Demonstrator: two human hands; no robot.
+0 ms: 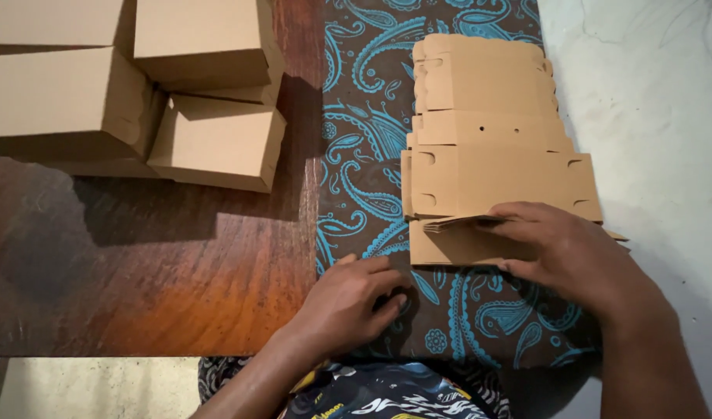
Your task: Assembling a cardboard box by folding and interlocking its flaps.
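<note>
Now the right hand [561, 252] pinches the near edge of the flat cardboard stack [488, 155], fingers curled; the left hand [356, 299] rests loosely open, holding nothing, on the paisley cloth [356, 155].

Folded boxes [139, 85]: four assembled brown cardboard boxes are clustered at 10 o'clock, touching one another, one stacked upon another.
Table [139, 264]: a dark reddish wooden top is seen beneath the boxes, from 9 to 7 o'clock.
Cloth [364, 101]: a brown fabric with blue paisley is spread from 12 to 6 o'clock.
Wall [651, 93]: a pale surface is seen at 3 o'clock.
</note>
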